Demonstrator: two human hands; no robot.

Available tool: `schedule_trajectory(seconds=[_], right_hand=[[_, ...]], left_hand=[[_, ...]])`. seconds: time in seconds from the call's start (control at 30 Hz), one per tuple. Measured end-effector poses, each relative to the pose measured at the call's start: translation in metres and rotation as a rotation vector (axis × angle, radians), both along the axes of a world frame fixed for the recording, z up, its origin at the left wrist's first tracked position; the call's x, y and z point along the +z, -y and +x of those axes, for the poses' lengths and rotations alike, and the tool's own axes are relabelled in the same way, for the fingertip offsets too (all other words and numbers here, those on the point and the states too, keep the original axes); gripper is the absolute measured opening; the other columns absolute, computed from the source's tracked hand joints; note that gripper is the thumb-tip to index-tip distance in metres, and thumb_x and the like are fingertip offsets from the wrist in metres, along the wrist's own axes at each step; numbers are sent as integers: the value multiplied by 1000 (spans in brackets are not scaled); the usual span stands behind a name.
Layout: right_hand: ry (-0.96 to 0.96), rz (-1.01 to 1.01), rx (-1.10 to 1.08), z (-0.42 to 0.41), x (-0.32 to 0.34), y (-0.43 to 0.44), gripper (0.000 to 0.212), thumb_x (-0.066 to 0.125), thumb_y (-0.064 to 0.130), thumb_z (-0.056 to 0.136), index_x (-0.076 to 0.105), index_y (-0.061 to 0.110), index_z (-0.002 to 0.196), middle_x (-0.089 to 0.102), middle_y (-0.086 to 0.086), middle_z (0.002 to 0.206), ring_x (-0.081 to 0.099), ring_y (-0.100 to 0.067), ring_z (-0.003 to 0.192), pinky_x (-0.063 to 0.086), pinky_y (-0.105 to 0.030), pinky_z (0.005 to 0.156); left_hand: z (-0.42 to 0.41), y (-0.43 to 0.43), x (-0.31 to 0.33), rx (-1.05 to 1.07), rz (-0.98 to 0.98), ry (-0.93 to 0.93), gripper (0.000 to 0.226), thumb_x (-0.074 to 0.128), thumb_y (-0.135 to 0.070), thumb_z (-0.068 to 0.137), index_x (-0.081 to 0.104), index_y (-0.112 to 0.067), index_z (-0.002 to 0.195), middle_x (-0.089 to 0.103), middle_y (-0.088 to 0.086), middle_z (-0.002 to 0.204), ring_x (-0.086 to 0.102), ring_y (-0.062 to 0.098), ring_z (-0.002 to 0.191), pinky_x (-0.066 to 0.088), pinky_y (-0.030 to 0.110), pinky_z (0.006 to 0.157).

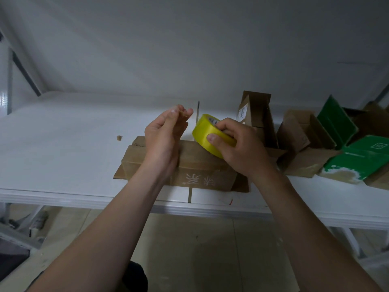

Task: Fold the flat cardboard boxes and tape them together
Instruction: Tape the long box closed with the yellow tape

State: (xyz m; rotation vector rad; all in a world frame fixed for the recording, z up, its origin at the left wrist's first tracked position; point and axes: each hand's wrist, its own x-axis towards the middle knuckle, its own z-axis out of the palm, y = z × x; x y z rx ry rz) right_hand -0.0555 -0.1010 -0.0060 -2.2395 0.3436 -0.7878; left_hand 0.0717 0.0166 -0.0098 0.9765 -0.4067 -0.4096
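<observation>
**Tape end pulled off the roll, above the box**

The fingers [188, 112] of the left hand [164, 135] are pressed tip to tip with the thumb. They seem to pinch the tape end [181, 112], but the strip is thin and almost clear, so I cannot be fully sure. The right hand [237, 148] grips the yellow roll [205, 131], with the thumb on its outer face and the other fingers curled around it. Both hands are held just above the brown box [195, 165]. The box lies near the front edge of the white counter [63, 144], printed side toward the person and flaps spread under it.

To the right stand more brown boxes [256, 114] and green cartons [357, 159], close to the right hand.

I think the step in hand is to draw out a strip for the seam. Several things could go wrong:

- The pinch is small, so the end may slip back and stick to the roll.
- A loose strip can fold and stick to itself, or to the fingers.
- No hand holds the box, so it may slide toward the edge when the tape is pressed down.
- If the strip lands crooked, the seam will not stay closed.
</observation>
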Motion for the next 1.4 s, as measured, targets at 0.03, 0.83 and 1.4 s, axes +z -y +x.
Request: schedule_trajectory(seconds=[0.03, 0.83, 1.4], right_hand=[[-11, 4, -10, 0, 0, 0, 18, 67, 39, 94, 64, 21, 95, 70, 6, 86, 64, -9, 82, 48, -28, 63], [-310, -136, -12, -4, -1, 5, 45, 57, 75, 74, 51, 54, 114, 60, 11, 125, 48, -30, 122, 45, -53, 99], [-222, -398, -379, 4, 4, -17, 46, 69, 57, 87, 70, 24, 119, 68, -4, 122, 29, -14, 113, 28, -46, 99]], left_hand=[[-1, -2, 4, -13, -26, -3, 23, 49, -12, 105, 66, -12, 90, 68, -3, 82, 70, 28, 106, 51, 37, 101], [2, -6, 0, 21, 40, 302, 47, 58, 6, 97, 41, -18, 134, 78, 7, 99, 71, 27, 107, 56, 43, 96], [-6, -3, -4, 0, 21, 154, 65, 60, 7, 93, 32, -28, 139, 72, 11, 111, 67, 18, 90, 56, 31, 81]])
